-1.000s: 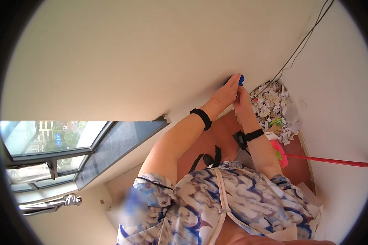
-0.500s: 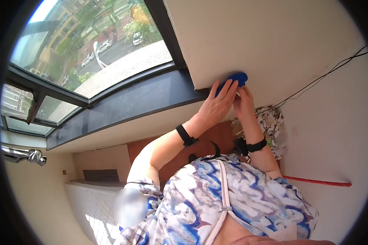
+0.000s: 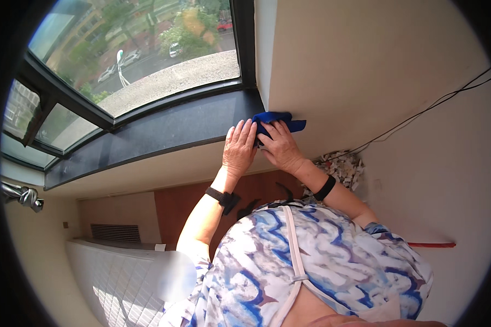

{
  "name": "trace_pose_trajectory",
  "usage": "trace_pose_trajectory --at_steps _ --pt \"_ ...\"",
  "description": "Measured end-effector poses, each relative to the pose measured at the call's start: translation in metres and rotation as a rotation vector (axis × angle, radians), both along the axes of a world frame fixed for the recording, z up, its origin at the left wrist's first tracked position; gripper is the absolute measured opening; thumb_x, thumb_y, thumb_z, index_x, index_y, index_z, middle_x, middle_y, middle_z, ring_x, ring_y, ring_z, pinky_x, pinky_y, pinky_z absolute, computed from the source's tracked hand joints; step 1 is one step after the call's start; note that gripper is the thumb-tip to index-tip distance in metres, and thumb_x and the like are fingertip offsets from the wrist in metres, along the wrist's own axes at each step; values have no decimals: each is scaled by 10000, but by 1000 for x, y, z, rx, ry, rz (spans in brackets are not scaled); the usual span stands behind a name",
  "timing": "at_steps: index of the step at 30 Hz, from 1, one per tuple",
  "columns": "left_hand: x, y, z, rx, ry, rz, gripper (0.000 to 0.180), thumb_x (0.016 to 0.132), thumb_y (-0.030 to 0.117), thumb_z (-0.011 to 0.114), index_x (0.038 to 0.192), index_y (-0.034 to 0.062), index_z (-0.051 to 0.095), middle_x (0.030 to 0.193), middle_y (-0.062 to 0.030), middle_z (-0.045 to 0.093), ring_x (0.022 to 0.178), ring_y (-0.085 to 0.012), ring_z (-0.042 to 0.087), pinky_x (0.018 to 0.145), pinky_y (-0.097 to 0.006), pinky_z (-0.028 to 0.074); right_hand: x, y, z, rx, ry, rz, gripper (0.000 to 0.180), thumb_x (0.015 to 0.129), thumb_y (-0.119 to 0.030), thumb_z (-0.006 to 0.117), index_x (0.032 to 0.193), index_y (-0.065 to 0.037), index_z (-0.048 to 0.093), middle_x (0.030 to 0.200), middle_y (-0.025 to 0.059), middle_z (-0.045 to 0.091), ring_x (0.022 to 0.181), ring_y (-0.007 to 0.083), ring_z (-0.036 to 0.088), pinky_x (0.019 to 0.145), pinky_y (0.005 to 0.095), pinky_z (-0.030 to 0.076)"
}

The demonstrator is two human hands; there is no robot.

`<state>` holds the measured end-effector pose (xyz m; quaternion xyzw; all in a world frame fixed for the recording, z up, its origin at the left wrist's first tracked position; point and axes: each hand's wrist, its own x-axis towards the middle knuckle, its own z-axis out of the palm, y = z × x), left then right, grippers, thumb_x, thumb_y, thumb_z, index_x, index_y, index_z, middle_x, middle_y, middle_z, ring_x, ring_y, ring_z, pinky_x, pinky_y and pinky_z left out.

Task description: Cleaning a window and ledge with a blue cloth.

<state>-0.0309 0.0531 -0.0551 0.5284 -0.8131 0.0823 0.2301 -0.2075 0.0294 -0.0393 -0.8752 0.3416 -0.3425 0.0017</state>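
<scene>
Right hand [image 3: 281, 148] is holding blue cloth [image 3: 297, 126] at dark sill [image 3: 174, 125] end; left hand [image 3: 239, 151] is touching alongside, can't tell its grip.

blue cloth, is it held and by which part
The right hand lies over the near edge of the blue cloth, the left hand at its left end; gripped or just pressed, I can't tell.

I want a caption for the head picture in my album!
Right hand on a blue cloth, left hand alongside, by a dark windowsill.
</scene>
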Motion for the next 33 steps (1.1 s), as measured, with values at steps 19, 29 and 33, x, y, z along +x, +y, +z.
trace_pose_trajectory --at_steps 19,29,33 --pt "13 46 14 132 282 -159 377 754 -19 587 1130 1 604 1076 -133 641 1022 -300 614 900 -376 501 -10 39 -3 481 -217 209 313 727 91 557 982 -64 651 959 117 591 934 321 569 828 390 486" --pt "20 -39 28 -129 194 106 370 862 28 538 1227 68 585 1214 -138 605 1151 -331 552 968 -452 439 11 -29 19 -30 -45 110 402 779 13 574 1180 -9 594 1152 147 602 1058 313 575 946 396 467" --pt "25 -42 6 13 144 175 449 899 248 557 1324 110 514 1355 -131 513 1322 -328 400 1086 -541 280 16 -30 -17 -128 73 58 453 808 -2 544 1261 7 542 1282 151 565 1207 296 531 1032 394 424"
